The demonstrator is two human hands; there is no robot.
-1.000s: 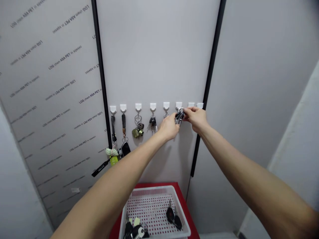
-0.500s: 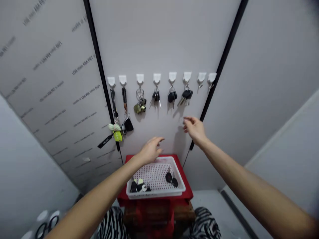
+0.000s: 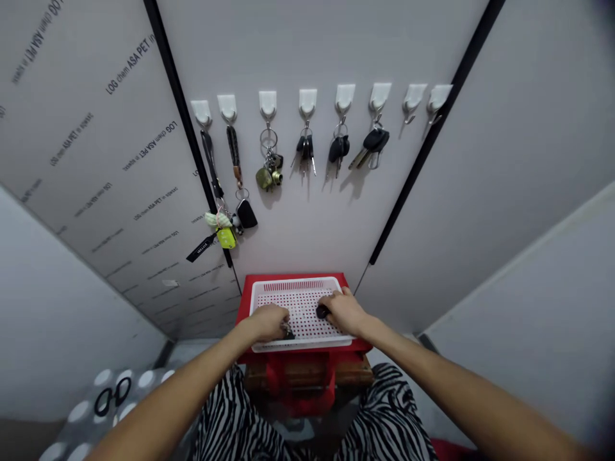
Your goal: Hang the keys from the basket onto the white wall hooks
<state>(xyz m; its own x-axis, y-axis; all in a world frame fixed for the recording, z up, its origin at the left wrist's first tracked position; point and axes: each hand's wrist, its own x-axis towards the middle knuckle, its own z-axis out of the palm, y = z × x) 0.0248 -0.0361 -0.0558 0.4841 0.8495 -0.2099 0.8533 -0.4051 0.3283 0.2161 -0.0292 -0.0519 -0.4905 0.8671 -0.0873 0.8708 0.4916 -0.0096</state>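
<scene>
Both hands are down in a white perforated plastic basket (image 3: 302,298) on a red cloth bag. In its left part, my left hand (image 3: 270,321) is closed around a bunch of keys (image 3: 288,331), mostly covered by the fingers. On the right side, my right hand (image 3: 343,310) has its fingers curled on a black-headed key (image 3: 322,312). Above, bunches of keys hang from white wall hooks: a black-headed bunch (image 3: 376,137), another (image 3: 339,148), a slim-bladed bunch (image 3: 305,150), a greenish bunch (image 3: 270,173), and two on straps at the left.
Two hooks at the right, one of them by the black strip (image 3: 414,105), hold nothing. The red bag (image 3: 244,301) lies on a wooden stool (image 3: 307,371) between my knees. Black-handled scissors (image 3: 113,396) lie on a dotted cloth at lower left. Grey panels stand close on both sides.
Both hands have come down into the basket, the right one from near the wall below the hooks. Their fingers have closed on keys there. The view has tilted downward.
</scene>
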